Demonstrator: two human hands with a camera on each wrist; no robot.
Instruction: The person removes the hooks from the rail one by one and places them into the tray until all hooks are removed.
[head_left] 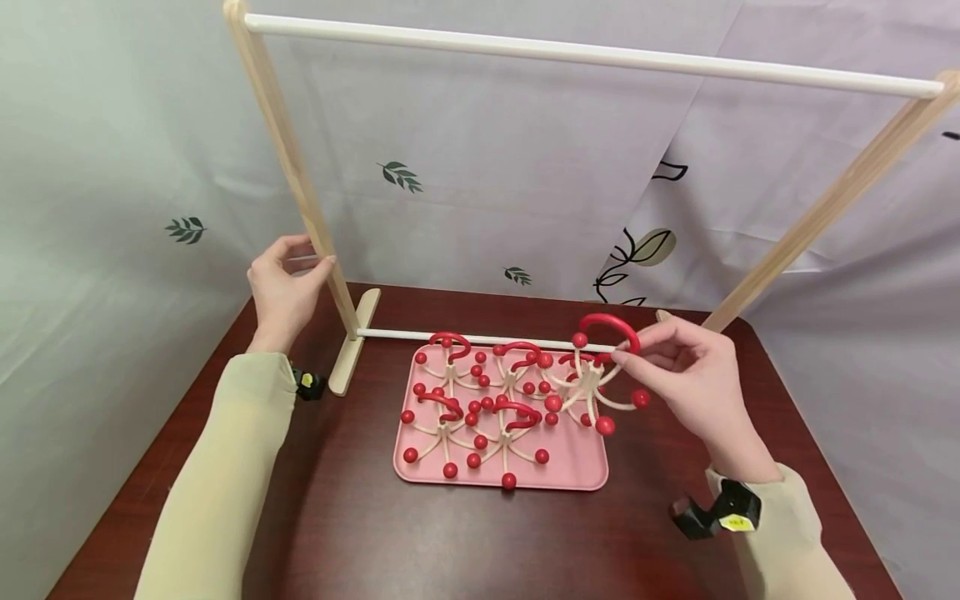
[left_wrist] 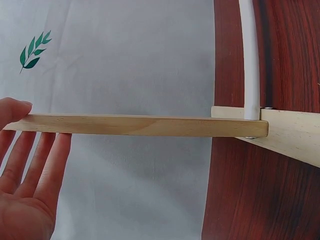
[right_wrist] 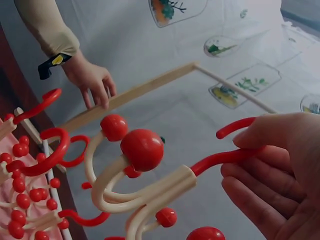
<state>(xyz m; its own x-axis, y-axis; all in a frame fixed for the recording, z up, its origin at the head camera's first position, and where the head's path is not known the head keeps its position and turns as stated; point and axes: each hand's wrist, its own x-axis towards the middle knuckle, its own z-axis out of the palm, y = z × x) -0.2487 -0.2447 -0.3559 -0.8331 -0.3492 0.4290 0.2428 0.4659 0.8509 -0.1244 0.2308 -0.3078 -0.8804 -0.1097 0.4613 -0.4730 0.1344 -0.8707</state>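
Note:
My right hand [head_left: 697, 383] pinches the red hook of an octopus-style hanger [head_left: 592, 379], which has cream arms tipped with red balls. In the head view that hanger is over the right side of a pink tray [head_left: 577, 475]; whether it touches anything there, I cannot tell. Several similar hangers [head_left: 506, 433] with red hooks lie on the tray. On the left, my left hand [head_left: 281, 287] holds the wooden side post [head_left: 300, 183] of a rack, thumb on one face and fingers on the other [left_wrist: 52, 165].
A white top bar [head_left: 585, 52] spans the rack high up, and a thin white lower rod [head_left: 405, 335] runs behind the tray. The right post [head_left: 840, 204] slants down behind my right hand. Grey patterned cloth [head_left: 480, 167] hangs behind the dark red table [head_left: 360, 533].

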